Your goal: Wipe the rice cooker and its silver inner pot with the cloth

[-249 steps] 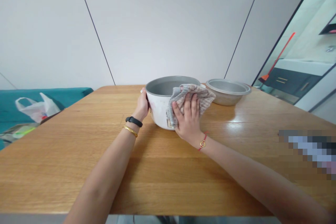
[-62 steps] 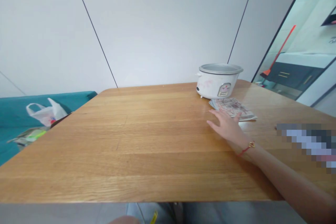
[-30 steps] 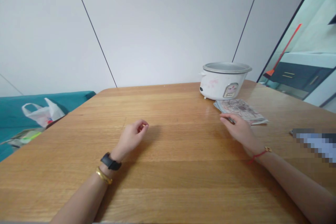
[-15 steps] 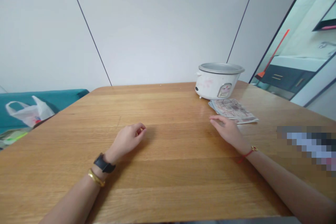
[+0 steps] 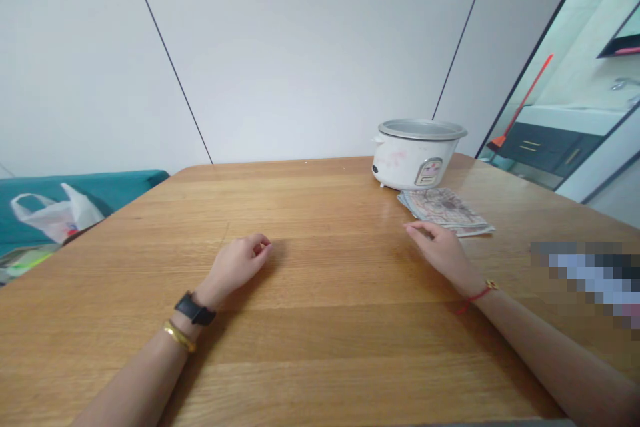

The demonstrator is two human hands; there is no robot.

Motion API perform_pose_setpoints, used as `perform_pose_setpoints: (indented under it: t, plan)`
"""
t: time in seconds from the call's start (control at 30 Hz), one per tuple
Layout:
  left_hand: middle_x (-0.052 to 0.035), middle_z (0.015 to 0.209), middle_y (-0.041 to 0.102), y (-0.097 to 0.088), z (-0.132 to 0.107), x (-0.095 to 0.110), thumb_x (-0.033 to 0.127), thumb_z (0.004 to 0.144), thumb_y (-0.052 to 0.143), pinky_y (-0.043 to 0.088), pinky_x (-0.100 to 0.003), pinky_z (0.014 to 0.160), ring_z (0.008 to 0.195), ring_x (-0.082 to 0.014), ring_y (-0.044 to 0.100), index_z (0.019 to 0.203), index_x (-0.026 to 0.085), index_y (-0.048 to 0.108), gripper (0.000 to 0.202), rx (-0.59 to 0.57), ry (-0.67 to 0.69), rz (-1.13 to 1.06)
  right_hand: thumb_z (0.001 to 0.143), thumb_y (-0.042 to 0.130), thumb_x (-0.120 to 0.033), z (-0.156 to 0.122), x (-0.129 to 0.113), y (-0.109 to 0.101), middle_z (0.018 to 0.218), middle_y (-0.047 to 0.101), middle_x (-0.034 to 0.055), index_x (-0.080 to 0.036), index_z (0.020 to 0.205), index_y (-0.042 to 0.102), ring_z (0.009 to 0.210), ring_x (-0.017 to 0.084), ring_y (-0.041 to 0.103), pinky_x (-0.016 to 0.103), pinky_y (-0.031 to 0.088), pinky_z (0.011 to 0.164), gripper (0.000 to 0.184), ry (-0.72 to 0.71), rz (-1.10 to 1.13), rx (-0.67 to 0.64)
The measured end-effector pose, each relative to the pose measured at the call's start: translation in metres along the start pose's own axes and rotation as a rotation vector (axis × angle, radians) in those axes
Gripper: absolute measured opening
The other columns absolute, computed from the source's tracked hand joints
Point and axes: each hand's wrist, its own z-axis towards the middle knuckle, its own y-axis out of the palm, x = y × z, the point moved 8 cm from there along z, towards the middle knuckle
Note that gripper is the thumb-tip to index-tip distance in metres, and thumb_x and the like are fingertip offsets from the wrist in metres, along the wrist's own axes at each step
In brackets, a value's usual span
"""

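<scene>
Over the left-centre of the wooden table (image 5: 310, 333) is my left hand (image 5: 239, 263), its fingers curled in and the thumb close to the index finger; nothing shows in it. A black watch and a gold bangle circle that wrist. My right hand (image 5: 443, 250) is at the near edge of a folded patterned cloth (image 5: 447, 207), holding nothing, with thumb and index finger apart. Whether it touches the cloth I cannot tell. Behind the cloth stands a white rice cooker (image 5: 413, 160) without a lid, its inside mostly hidden.
A pale panelled wall (image 5: 310, 53) rises behind the table. On the left, a white plastic bag (image 5: 57, 217) rests by a teal sofa (image 5: 125, 183). A blurred-out item (image 5: 595, 277) lies at the right. Beyond a doorway are an orange broom (image 5: 523, 103) and a washbasin cabinet (image 5: 545, 147).
My left hand has shifted slightly left, and my right hand slightly right. The rice cooker and the cloth have stayed in place.
</scene>
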Motion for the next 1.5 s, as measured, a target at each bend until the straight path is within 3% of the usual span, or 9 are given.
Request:
perform_pose_setpoints:
  t: [0.3, 0.43, 0.6, 0.7, 0.83, 1.07, 1.27, 1.4, 1.5]
  plan:
    - [-0.0073, 0.084, 0.074, 0.002, -0.002, 0.007, 0.039, 0.096, 0.045, 0.042, -0.032, 0.064, 0.075, -0.0233, 0.068, 0.099, 0.02, 0.07, 0.033, 0.001, 0.052, -0.067, 0.082, 0.061, -0.056, 0.002, 0.008, -0.003, 0.097, 0.077, 0.0093, -0.022, 0.103, 0.073, 0.09, 0.028, 0.072, 0.045, 0.053, 0.092, 0.041, 0.042, 0.073, 0.042]
    - [-0.0078, 0.088, 0.073, 0.008, 0.0, 0.006, 0.039, 0.096, 0.047, 0.047, -0.034, 0.069, 0.078, -0.0234, 0.068, 0.098, 0.02, 0.07, 0.03, -0.003, 0.091, -0.087, 0.082, 0.059, -0.06, 0.002, 0.008, -0.004, 0.083, 0.074, 0.0078, -0.022, 0.076, 0.07, 0.082, 0.028, 0.068, 0.043, 0.052, 0.083, 0.04, 0.081, 0.025, 0.026]
    - [-0.0116, 0.119, 0.068, 0.006, -0.001, 0.012, 0.038, 0.094, 0.053, 0.047, -0.041, 0.1, 0.108, -0.0274, 0.064, 0.091, 0.02, 0.072, 0.026, 0.11, 0.258, -0.067, 0.085, 0.056, -0.059, 0.003, 0.002, -0.008, 0.075, 0.071, 0.0058, -0.023, 0.062, 0.061, 0.079, 0.026, 0.065, 0.039, 0.051, 0.078, 0.043, 0.053, 0.05, 0.03]
    - [-0.0136, 0.126, 0.066, 0.01, -0.001, 0.008, 0.038, 0.092, 0.056, 0.047, -0.045, 0.103, 0.115, -0.0298, 0.063, 0.119, 0.018, 0.067, 0.035, 0.104, 0.22, -0.08, 0.084, 0.058, -0.057, 0.003, 0.004, -0.011, 0.087, 0.075, 0.0071, -0.023, 0.073, 0.068, 0.089, 0.027, 0.067, 0.041, 0.052, 0.084, 0.037, 0.049, 0.069, 0.072]
    - [-0.0155, 0.127, 0.067, 0.019, -0.002, 0.004, 0.04, 0.091, 0.059, 0.049, -0.045, 0.101, 0.114, -0.0298, 0.065, 0.15, 0.015, 0.041, 0.067, 0.051, 0.159, -0.14, 0.082, 0.059, -0.06, 0.004, 0.009, -0.01, 0.086, 0.075, 0.0082, -0.023, 0.074, 0.068, 0.087, 0.028, 0.067, 0.044, 0.052, 0.084, 0.039, 0.066, 0.048, 0.075]
    - [-0.0158, 0.121, 0.071, 0.021, -0.001, 0.008, 0.04, 0.092, 0.056, 0.049, -0.042, 0.099, 0.112, -0.0295, 0.067, 0.141, 0.014, 0.054, 0.055, 0.01, 0.165, -0.087, 0.084, 0.059, -0.062, 0.004, 0.011, -0.006, 0.089, 0.075, 0.0085, -0.022, 0.085, 0.07, 0.085, 0.027, 0.067, 0.045, 0.052, 0.089, 0.041, 0.03, 0.025, 0.056]
    - [-0.016, 0.122, 0.07, 0.021, -0.002, 0.008, 0.04, 0.093, 0.055, 0.048, -0.044, 0.102, 0.113, -0.0293, 0.066, 0.146, 0.013, 0.048, 0.059, 0.006, 0.161, -0.084, 0.082, 0.06, -0.055, 0.004, 0.018, -0.002, 0.094, 0.074, 0.0098, -0.021, 0.092, 0.071, 0.089, 0.027, 0.068, 0.046, 0.051, 0.091, 0.037, 0.058, 0.048, 0.034]
    - [-0.0171, 0.129, 0.065, 0.02, -0.003, 0.012, 0.039, 0.094, 0.053, 0.047, -0.044, 0.106, 0.118, -0.0296, 0.063, 0.124, 0.014, 0.065, 0.041, -0.003, 0.203, -0.066, 0.083, 0.058, -0.053, 0.005, 0.014, -0.003, 0.094, 0.075, 0.0096, -0.022, 0.091, 0.07, 0.092, 0.028, 0.068, 0.046, 0.052, 0.092, 0.034, 0.02, 0.026, 0.042]
    - [-0.017, 0.139, 0.059, 0.017, -0.001, 0.01, 0.039, 0.094, 0.053, 0.043, -0.044, 0.111, 0.125, -0.0304, 0.059, 0.112, 0.016, 0.07, 0.034, 0.021, 0.226, -0.062, 0.084, 0.057, -0.049, 0.005, 0.001, -0.004, 0.099, 0.075, 0.0102, -0.023, 0.088, 0.069, 0.099, 0.029, 0.067, 0.048, 0.049, 0.097, 0.028, -0.127, -0.026, 0.069]
